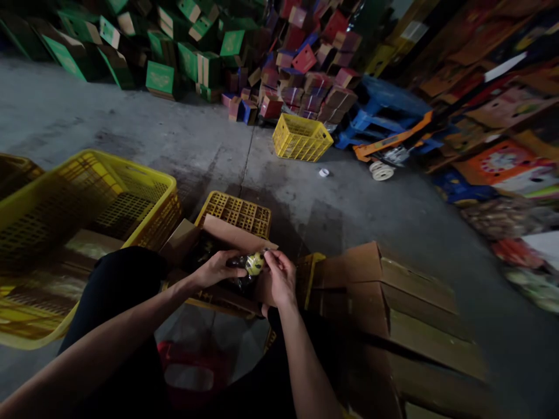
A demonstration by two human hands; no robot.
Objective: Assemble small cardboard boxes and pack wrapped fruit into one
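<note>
Both of my hands meet over an open cardboard box [227, 235] that rests on a yellow crate [236, 210]. My left hand [216, 269] grips a dark object wrapped in black plastic [239, 270]. At its end is a small yellow piece [254, 263], which my right hand [279, 278] pinches with closed fingers. The box's inside is dark and its contents are unclear. My knees in dark trousers frame the lower view.
A large yellow crate [131, 192] stands at left. Brown cardboard boxes [393, 302] lie at right. Farther off are another yellow crate [301, 138], a blue pallet jack [384, 122], a tape roll [324, 172] and heaps of green [161, 75] and red boxes [305, 75].
</note>
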